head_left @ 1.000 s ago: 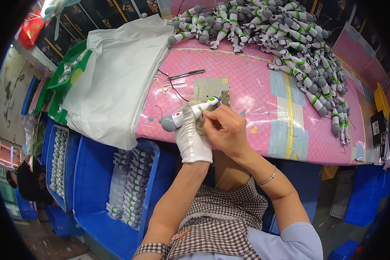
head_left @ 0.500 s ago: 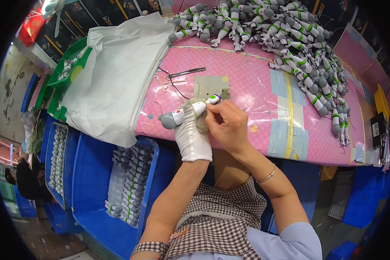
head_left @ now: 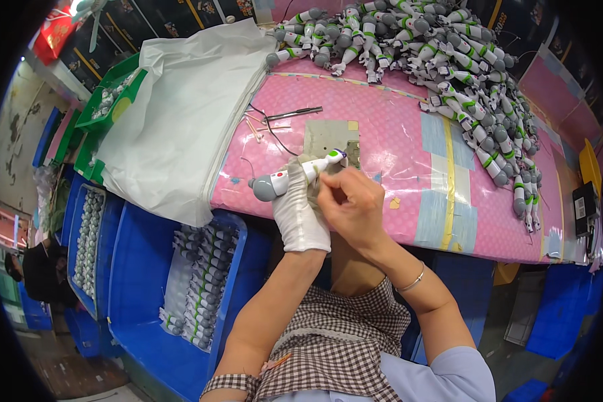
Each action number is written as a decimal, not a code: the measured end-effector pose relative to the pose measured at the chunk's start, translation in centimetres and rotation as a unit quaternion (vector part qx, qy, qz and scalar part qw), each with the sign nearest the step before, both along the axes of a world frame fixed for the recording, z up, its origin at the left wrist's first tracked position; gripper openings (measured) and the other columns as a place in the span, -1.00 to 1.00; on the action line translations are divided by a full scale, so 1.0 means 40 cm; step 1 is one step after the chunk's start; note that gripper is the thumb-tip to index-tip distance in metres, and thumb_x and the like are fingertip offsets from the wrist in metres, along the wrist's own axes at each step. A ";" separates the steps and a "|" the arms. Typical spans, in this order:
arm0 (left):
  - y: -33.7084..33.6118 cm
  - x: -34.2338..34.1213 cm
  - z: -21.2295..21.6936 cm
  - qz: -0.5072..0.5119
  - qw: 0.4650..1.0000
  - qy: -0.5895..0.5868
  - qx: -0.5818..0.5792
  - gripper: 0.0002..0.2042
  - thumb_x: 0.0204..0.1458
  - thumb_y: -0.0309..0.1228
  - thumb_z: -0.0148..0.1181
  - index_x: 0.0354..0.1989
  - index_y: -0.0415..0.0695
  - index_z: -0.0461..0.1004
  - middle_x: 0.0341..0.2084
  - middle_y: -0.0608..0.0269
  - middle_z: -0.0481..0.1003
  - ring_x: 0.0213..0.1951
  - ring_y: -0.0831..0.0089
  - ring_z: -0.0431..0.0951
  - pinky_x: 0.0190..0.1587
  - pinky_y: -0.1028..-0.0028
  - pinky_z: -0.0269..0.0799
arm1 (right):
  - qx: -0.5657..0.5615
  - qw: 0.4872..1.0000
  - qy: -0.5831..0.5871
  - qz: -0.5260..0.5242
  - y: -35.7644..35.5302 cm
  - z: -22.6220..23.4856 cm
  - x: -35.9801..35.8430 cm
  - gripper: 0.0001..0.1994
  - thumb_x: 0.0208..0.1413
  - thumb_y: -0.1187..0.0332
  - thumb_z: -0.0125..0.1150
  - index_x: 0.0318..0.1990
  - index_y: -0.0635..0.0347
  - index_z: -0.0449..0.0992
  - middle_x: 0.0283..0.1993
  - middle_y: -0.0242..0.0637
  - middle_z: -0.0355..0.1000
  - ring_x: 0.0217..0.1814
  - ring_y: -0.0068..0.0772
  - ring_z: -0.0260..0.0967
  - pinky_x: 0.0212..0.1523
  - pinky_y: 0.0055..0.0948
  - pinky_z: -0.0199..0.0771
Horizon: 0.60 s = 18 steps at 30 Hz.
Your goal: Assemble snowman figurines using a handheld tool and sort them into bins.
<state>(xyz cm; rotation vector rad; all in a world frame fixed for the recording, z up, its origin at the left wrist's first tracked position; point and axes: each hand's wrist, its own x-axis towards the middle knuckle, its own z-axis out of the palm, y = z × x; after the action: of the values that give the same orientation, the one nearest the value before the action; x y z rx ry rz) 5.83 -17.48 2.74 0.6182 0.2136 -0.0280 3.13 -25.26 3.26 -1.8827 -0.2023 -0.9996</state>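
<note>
A toy arm [head_left: 321, 165] was held over the pink counter's [head_left: 398, 161] near edge.
The gloved left grip [head_left: 300, 211] grasped it; the right grip [head_left: 352, 201] curled beside it, whether holding anything I could not tell. A pile [head_left: 449, 67] of arms covered the counter's far right, a white sheet [head_left: 181, 107] its left; a blue bin [head_left: 137, 281] stood below.

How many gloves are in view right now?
1: the white glove on the left hand, which holds a toy arm. The right hand is bare. Others could be hidden under the white sheet.
</note>
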 end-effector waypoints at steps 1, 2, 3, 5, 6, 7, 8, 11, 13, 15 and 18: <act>0.002 0.004 -0.009 -0.004 1.000 0.005 -0.004 -0.79 0.07 -0.34 0.21 -0.26 -0.22 0.40 -0.36 0.28 0.47 -0.33 0.46 0.50 -0.20 0.48 0.48 | 0.009 1.000 0.005 0.016 0.005 0.001 -0.004 -0.92 -0.18 0.63 0.25 -0.48 0.33 0.49 -0.64 -0.28 0.33 -0.66 -0.51 0.30 -0.66 -0.55 0.24; 0.000 0.000 -0.003 -0.009 1.000 0.012 -0.008 -0.79 0.07 -0.34 0.20 -0.27 -0.22 0.40 -0.37 0.28 0.47 -0.34 0.46 0.50 -0.22 0.49 0.48 | 0.001 1.000 0.005 0.009 0.000 0.005 -0.007 -0.93 -0.17 0.62 0.26 -0.48 0.32 0.49 -0.64 -0.27 0.33 -0.67 -0.51 0.30 -0.66 -0.55 0.24; -0.004 -0.005 0.004 -0.008 1.000 0.013 -0.009 -0.79 0.07 -0.34 0.20 -0.27 -0.22 0.40 -0.37 0.28 0.47 -0.34 0.46 0.50 -0.22 0.49 0.48 | -0.004 1.000 0.004 -0.011 -0.006 0.004 0.002 -0.93 -0.17 0.61 0.27 -0.49 0.32 0.49 -0.64 -0.27 0.32 -0.67 -0.51 0.29 -0.66 -0.55 0.23; -0.013 -0.007 0.024 0.029 0.999 0.002 0.033 -0.81 0.08 -0.34 0.19 -0.28 -0.21 0.42 -0.38 0.29 0.48 -0.36 0.48 0.50 -0.25 0.50 0.48 | 0.009 1.000 0.008 -0.023 -0.014 0.005 0.024 -0.93 -0.16 0.59 0.27 -0.49 0.32 0.49 -0.64 -0.26 0.32 -0.68 -0.50 0.29 -0.65 -0.54 0.24; -0.008 -0.004 0.015 0.031 0.999 0.001 0.033 -0.81 0.08 -0.34 0.19 -0.28 -0.21 0.42 -0.38 0.29 0.48 -0.36 0.48 0.50 -0.25 0.50 0.48 | -0.006 1.000 0.006 -0.018 -0.008 0.010 0.015 -0.94 -0.15 0.59 0.27 -0.49 0.31 0.49 -0.64 -0.26 0.32 -0.68 -0.49 0.29 -0.65 -0.54 0.24; -0.002 0.000 -0.002 0.016 1.000 -0.001 0.020 -0.81 0.08 -0.35 0.19 -0.29 -0.21 0.42 -0.39 0.29 0.48 -0.37 0.49 0.50 -0.26 0.51 0.47 | -0.022 1.000 0.005 -0.013 0.001 0.013 0.001 -0.95 -0.14 0.59 0.26 -0.48 0.31 0.50 -0.64 -0.27 0.33 -0.68 -0.49 0.29 -0.65 -0.53 0.24; -0.003 -0.003 -0.002 0.001 1.000 -0.001 0.006 -0.82 0.08 -0.35 0.19 -0.30 -0.21 0.43 -0.39 0.30 0.48 -0.37 0.50 0.50 -0.26 0.52 0.47 | 0.003 1.000 0.011 0.009 0.005 0.002 -0.010 -0.95 -0.14 0.59 0.26 -0.49 0.30 0.50 -0.63 -0.26 0.33 -0.67 -0.49 0.29 -0.65 -0.53 0.25; -0.011 -0.005 0.014 0.013 1.000 -0.017 0.015 -0.84 0.07 -0.37 0.19 -0.31 -0.21 0.43 -0.40 0.32 0.47 -0.37 0.52 0.49 -0.25 0.53 0.46 | -0.012 0.999 0.001 -0.038 -0.013 -0.004 0.020 -0.94 -0.16 0.59 0.26 -0.49 0.31 0.50 -0.63 -0.26 0.34 -0.66 -0.49 0.30 -0.64 -0.54 0.26; -0.014 -0.009 0.013 0.037 0.999 -0.017 0.025 -0.86 0.06 -0.40 0.20 -0.32 -0.21 0.43 -0.41 0.33 0.47 -0.37 0.54 0.48 -0.25 0.54 0.46 | -0.004 1.000 0.003 -0.026 -0.009 -0.003 0.012 -0.94 -0.16 0.60 0.26 -0.47 0.31 0.51 -0.62 -0.26 0.35 -0.66 -0.49 0.31 -0.64 -0.54 0.26; -0.012 -0.006 0.005 0.035 0.999 -0.010 0.022 -0.86 0.06 -0.40 0.20 -0.33 -0.21 0.43 -0.40 0.33 0.47 -0.37 0.54 0.49 -0.25 0.54 0.46 | -0.006 1.000 0.000 -0.010 0.005 -0.007 -0.008 -0.94 -0.16 0.60 0.26 -0.47 0.31 0.51 -0.62 -0.26 0.35 -0.66 -0.49 0.30 -0.64 -0.54 0.26; -0.013 -0.008 0.010 0.025 0.999 -0.003 0.032 -0.86 0.07 -0.40 0.19 -0.33 -0.22 0.43 -0.40 0.32 0.47 -0.36 0.53 0.49 -0.25 0.54 0.46 | -0.008 0.999 0.005 -0.030 -0.006 0.004 0.006 -0.93 -0.16 0.61 0.26 -0.47 0.33 0.50 -0.63 -0.26 0.34 -0.67 -0.49 0.29 -0.65 -0.54 0.25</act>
<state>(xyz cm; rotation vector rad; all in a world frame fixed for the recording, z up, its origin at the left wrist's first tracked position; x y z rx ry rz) 5.51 -17.98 3.14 0.6761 0.2239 0.0297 3.36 -25.49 3.41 -1.9183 -0.1484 -1.0308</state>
